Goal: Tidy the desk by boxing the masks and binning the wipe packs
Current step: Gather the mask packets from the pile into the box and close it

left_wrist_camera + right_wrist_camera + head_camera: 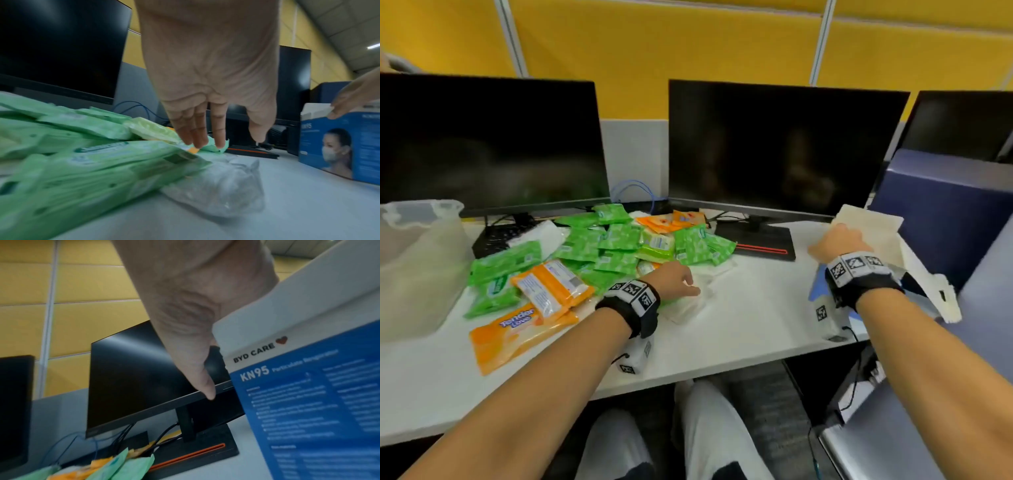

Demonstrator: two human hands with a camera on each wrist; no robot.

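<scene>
Right hand (191, 308) hung from 12 o'clock, thumb pointing down, palm against the white top of the mask box (308, 386) filling 3 to 5 o'clock. Dark monitor (144, 378) at centre, its stand on the desk (61, 415). Green and orange wipe packs (115, 467) lay at 7 o'clock.

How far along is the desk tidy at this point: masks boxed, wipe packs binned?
Early stage. Done: nothing visibly; whether masks are in the box cannot be seen. In hand: the right hand steadies the open mask box, while the left hand reaches over clear-wrapped masks, open and not gripping. Left: the green and orange wipe packs are piled on the desk; the clear bin looks empty.
</scene>
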